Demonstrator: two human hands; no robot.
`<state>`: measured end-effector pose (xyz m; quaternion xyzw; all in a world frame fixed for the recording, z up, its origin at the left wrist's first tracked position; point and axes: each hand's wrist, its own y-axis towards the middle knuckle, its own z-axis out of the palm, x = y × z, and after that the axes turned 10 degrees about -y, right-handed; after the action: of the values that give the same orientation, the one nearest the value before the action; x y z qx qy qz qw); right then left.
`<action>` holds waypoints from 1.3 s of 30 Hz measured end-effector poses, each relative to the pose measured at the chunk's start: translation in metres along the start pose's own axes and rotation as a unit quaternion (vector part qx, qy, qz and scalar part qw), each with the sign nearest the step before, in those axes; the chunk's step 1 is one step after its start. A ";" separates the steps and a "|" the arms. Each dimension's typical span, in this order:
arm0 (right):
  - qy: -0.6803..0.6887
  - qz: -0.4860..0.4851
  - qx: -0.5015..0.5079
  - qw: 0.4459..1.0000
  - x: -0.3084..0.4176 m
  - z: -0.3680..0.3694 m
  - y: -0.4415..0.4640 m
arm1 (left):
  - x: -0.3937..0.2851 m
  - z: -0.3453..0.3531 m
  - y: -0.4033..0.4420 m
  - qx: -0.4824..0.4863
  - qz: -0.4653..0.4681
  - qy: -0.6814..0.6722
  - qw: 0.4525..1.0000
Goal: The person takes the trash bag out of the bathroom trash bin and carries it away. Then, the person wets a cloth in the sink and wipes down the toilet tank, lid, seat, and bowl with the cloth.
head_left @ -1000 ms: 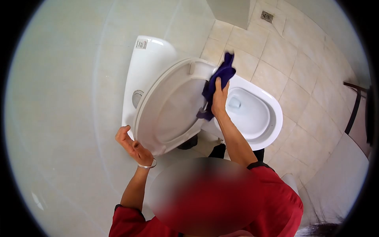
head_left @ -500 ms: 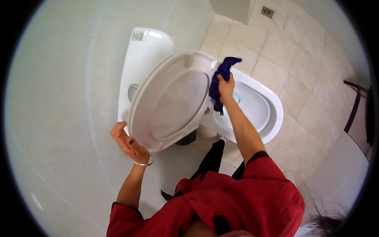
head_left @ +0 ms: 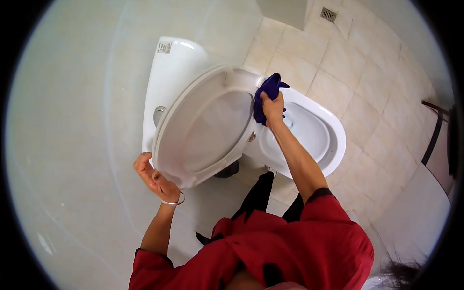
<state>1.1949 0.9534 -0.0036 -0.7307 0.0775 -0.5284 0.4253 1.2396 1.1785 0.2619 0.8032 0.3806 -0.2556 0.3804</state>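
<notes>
A white toilet seat (head_left: 162, 140) is raised and leans toward the tank. My left hand (head_left: 157, 179) is cupped with bent fingers against its outer edge, at the lower left; a bangle circles the wrist. My right hand (head_left: 273, 108) has its fingers closed on a dark purple cloth (head_left: 268, 86). It presses the cloth near the hinge end of the seat, where the seat meets the toilet bowl (head_left: 309, 130). Part of the cloth hangs out beyond the fingers, and some is hidden under the hand.
Behind the seat stands the white toilet tank (head_left: 174, 58) with a round flush button (head_left: 158, 115). A floor drain (head_left: 328, 15) is set in the beige tiles (head_left: 338, 92). A pale wall (head_left: 72, 121) runs along the left. A dark-framed object (head_left: 437, 130) stands at the right edge.
My right hand has shifted slightly left and bunched the cloth more tightly by the hinge. The raised seat's edge has come a little closer to my left hand, which has barely moved.
</notes>
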 end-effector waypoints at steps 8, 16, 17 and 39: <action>-0.042 -0.019 -0.009 0.999 0.016 -0.002 -0.012 | -0.007 -0.002 0.002 0.010 -0.015 -0.001 1.000; 0.034 -0.097 -0.025 0.994 0.022 0.003 -0.042 | -0.004 0.003 0.005 0.007 0.006 0.012 1.000; 0.061 -0.168 -0.041 0.983 0.050 0.010 -0.061 | -0.006 0.003 0.006 0.003 0.012 0.005 1.000; 0.105 -0.214 0.011 0.971 0.123 0.014 -0.042 | 0.000 0.010 0.012 -0.009 0.038 0.028 0.999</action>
<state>1.2451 0.9181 0.1119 -0.6664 -0.0425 -0.6814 0.2997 1.2482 1.1649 0.2612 0.8203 0.3626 -0.2151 0.3864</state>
